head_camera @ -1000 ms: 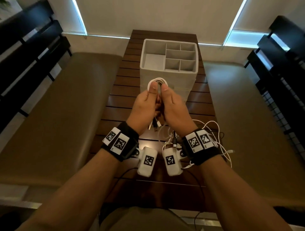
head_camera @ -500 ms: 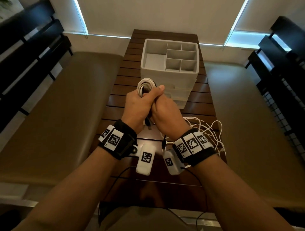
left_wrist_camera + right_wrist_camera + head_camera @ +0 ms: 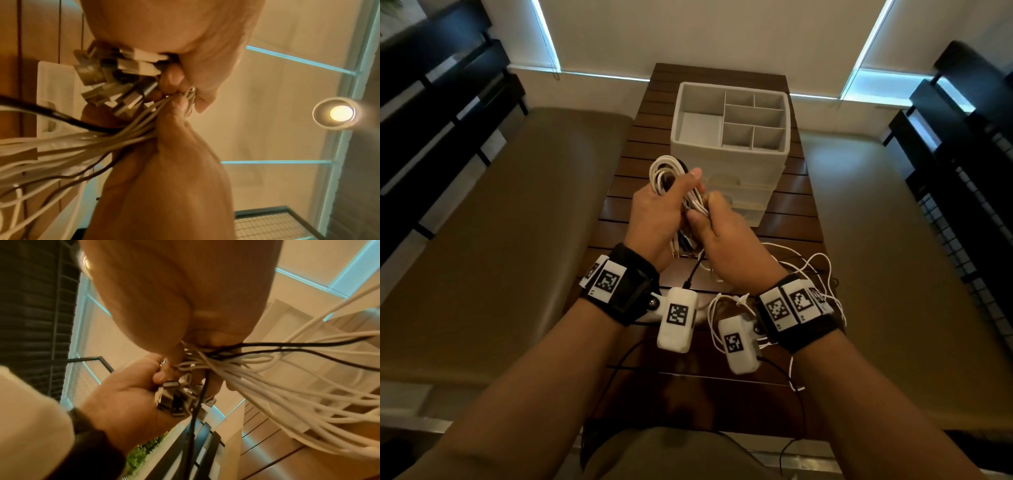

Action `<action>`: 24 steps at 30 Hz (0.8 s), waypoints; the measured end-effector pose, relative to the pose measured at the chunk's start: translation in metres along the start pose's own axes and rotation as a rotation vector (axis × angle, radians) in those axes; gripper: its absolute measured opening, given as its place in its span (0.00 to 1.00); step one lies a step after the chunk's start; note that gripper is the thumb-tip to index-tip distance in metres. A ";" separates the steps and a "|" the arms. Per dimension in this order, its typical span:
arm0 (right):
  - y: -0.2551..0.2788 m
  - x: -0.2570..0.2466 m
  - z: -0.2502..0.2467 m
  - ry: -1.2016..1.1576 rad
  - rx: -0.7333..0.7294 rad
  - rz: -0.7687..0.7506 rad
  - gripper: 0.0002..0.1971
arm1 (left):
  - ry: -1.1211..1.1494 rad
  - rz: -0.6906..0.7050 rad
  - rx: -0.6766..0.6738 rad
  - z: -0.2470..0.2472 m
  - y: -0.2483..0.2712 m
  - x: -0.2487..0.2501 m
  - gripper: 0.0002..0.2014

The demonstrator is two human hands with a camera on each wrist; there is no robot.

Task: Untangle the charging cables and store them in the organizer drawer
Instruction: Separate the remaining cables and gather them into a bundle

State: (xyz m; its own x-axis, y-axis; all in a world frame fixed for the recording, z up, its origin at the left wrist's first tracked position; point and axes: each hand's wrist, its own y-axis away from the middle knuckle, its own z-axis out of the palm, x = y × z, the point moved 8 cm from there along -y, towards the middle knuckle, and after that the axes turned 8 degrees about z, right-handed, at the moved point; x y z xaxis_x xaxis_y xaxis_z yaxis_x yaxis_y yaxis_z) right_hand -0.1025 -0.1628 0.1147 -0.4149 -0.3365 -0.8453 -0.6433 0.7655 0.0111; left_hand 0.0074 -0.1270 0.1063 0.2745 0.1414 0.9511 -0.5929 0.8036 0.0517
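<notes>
While the head view shows the left hand point(image 3: 659, 214) clenched on a coiled bundle of white charging cables point(image 3: 671, 178), now shifted left of the white plastic organizer point(image 3: 729, 150), both wrist views show the right hand point(image 3: 185, 305) pinching strands beside metal-tipped plugs point(image 3: 115, 78), so coiling continues; no legible writing.

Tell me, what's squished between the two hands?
A bundle of charging cables. The left hand grips the looped white cords, and the right hand pinches them too. The head view shows this; both wrist views show the metal plugs poking out below.
</notes>
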 end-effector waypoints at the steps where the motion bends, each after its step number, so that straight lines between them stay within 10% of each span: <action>1: -0.002 -0.002 0.001 0.036 0.019 -0.018 0.05 | -0.022 0.008 -0.005 0.001 -0.001 -0.001 0.10; 10: 0.000 0.001 -0.001 0.164 0.300 -0.189 0.06 | -0.051 0.023 -0.109 0.001 -0.008 -0.007 0.15; 16: 0.010 0.029 0.018 0.292 0.079 -0.144 0.24 | 0.159 -0.047 0.008 -0.010 -0.017 -0.019 0.14; 24: -0.010 -0.007 -0.052 -0.211 0.302 -0.051 0.16 | 0.090 -0.139 -0.234 0.019 -0.002 -0.022 0.16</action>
State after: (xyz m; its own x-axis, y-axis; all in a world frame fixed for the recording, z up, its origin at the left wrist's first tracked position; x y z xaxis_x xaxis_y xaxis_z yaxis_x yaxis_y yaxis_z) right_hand -0.1265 -0.1971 0.1487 -0.2259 -0.2819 -0.9325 -0.4277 0.8887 -0.1650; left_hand -0.0118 -0.1430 0.0909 0.4133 0.0623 0.9085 -0.3569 0.9289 0.0986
